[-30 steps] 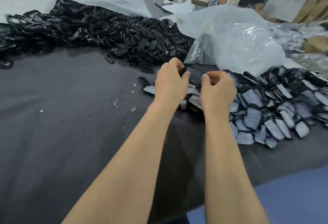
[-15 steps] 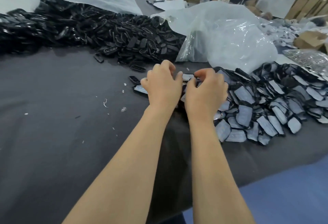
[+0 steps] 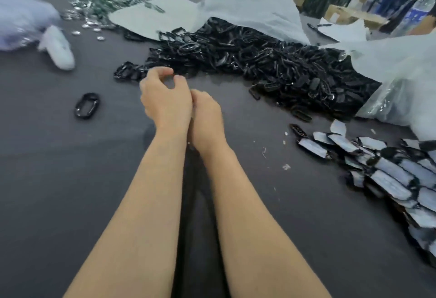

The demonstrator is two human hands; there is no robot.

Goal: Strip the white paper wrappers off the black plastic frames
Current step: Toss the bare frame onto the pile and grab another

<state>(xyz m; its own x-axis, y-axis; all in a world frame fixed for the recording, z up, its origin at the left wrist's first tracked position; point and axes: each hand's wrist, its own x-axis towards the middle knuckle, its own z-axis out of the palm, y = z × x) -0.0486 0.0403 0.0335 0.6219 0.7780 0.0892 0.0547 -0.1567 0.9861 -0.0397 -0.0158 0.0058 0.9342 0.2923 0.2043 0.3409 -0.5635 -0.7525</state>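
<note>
Dark table (image 3: 59, 179); lone black frame (image 3: 86, 105), seemingly bare, long axis near-to-far

Single view, head-worn, wide-angle: faces forward and down across a dark table (image 3: 70, 179). Close range, at arm's length: left hand (image 3: 165, 106) and right hand (image 3: 207, 118) sit near centre.

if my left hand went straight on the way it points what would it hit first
Most likely the near edge of the pile of bare black frames, just beyond the left hand; depth is hard to judge.
</note>
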